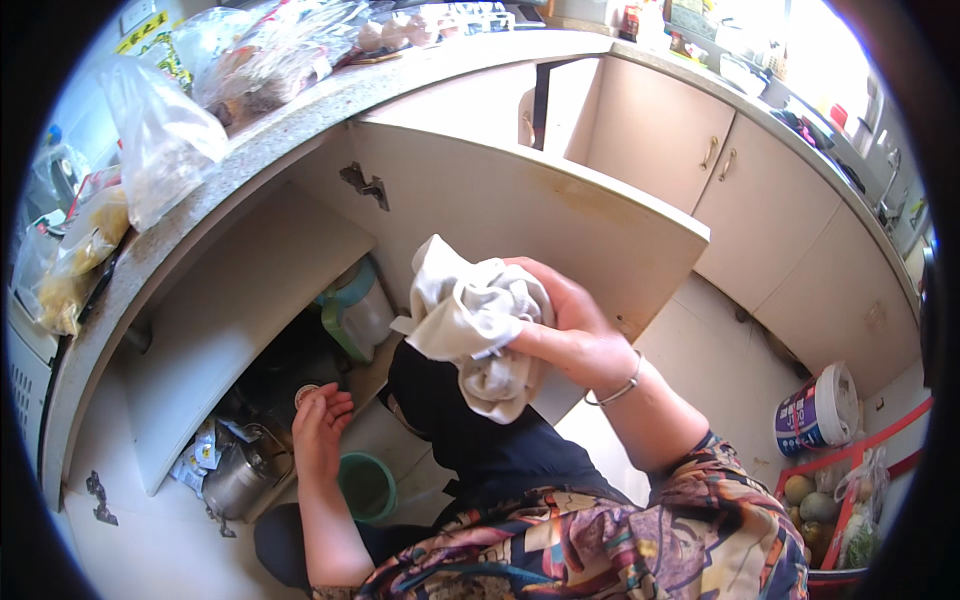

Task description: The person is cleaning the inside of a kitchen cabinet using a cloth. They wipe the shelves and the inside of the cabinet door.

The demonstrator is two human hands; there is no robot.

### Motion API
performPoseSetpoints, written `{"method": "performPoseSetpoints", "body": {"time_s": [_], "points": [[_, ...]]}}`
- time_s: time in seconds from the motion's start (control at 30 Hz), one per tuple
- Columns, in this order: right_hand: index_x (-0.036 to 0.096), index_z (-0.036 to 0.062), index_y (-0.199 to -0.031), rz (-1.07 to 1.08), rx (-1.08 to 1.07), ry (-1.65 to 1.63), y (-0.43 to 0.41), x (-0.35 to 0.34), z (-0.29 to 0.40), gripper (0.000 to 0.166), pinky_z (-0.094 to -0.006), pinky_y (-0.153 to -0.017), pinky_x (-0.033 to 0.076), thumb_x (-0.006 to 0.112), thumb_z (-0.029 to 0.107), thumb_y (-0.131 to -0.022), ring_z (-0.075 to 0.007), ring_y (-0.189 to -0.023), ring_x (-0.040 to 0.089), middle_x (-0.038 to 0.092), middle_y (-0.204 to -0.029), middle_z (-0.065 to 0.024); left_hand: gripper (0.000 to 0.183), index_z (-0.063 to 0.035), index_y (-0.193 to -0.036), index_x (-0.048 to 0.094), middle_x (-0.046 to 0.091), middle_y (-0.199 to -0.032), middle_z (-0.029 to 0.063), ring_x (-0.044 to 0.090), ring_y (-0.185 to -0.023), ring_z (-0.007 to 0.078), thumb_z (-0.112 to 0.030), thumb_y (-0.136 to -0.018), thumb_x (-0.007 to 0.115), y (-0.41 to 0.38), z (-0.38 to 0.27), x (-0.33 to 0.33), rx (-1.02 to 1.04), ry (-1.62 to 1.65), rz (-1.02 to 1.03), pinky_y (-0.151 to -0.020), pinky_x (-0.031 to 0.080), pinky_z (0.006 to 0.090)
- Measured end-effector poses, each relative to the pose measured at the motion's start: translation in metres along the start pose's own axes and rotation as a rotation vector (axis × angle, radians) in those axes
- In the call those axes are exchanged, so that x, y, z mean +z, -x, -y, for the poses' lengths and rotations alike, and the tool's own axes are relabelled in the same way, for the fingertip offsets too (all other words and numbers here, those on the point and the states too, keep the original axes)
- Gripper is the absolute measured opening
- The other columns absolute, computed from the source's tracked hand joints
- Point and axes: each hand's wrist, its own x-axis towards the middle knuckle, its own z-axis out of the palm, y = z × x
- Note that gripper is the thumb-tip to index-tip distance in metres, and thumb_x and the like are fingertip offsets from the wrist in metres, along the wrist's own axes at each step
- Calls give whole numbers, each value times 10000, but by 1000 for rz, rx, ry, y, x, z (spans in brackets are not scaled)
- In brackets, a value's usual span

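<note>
A bunched white cloth [476, 315] is gripped in my right hand [574, 326], raised in front of the open cabinet door [517, 202]. A bracelet circles that wrist. My left hand [322, 412] holds nothing, its fingers slightly bent and partly spread at the mouth of the low cabinet. Beyond its fingertips lies a dark object with a round label [304, 394]. To its left, on the cabinet floor, are a stainless steel pot [236, 480] and small printed packets [196, 457]. A white and green jug [360, 319] stands deeper inside, beneath the cabinet shelf [247, 315].
A green bucket [366, 487] of murky water stands on the floor by my legs. Plastic bags [161, 142] and eggs [397, 34] crowd the countertop [292, 112]. At right are a tilted white tub [817, 412] and a red-framed rack [836, 517] holding produce.
</note>
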Motion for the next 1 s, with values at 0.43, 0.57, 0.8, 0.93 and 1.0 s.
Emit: {"method": "performPoseSetpoints", "body": {"time_s": [0.43, 0.57, 0.8, 0.93, 1.0], "points": [[520, -56, -1226, -473, -388, 473, 89, -44, 53, 503, -347, -895, 500, 599, -1, -732, -213, -1003, 620, 619, -1134, -150, 274, -48, -1186, 566, 644, -1053, 83, 601, -955, 170, -206, -966, 535, -17, 8, 30, 96, -95, 14, -829, 469, 294], [536, -28, -1207, -453, -432, 832, 86, -26, 39, 530, -354, -895, 492, 581, -61, -680, -258, -1017, 609, 612, -1110, -163, 450, -27, -1322, 485, 585, -1232, 126, 558, -1114, 208, -197, -916, 582, 17, -33, 118, 338, -229, 317, -914, 459, 327], [512, -11, -1297, -111, -238, 856, 75, 12, -7, 622, -376, -871, 495, 687, 17, -701, -347, -1020, 597, 546, -1236, -226, 587, -47, -1370, 421, 526, -1237, 62, 521, -1092, 133, -109, -854, 694, 51, -30, 223, 138, -37, 512, -956, 419, 268], [558, -34, -1213, -215, -541, 1027, 79, -32, 14, 497, -332, -757, 533, 689, 21, -737, -323, -901, 641, 640, -1056, -190, 524, -24, -1316, 431, 533, -1199, 82, 543, -1064, 138, -10, -840, 649, 37, -39, 227, 74, 46, 397, -932, 444, 277], [597, -31, -1131, -620, -742, 772, 73, -51, 21, 318, -258, -720, 528, 625, -44, -814, -171, -935, 621, 624, -1086, -133, 529, -4, -1303, 413, 526, -1176, 88, 543, -1060, 143, 8, -826, 641, 30, -49, 236, 203, 9, 366, -930, 445, 282]]}}
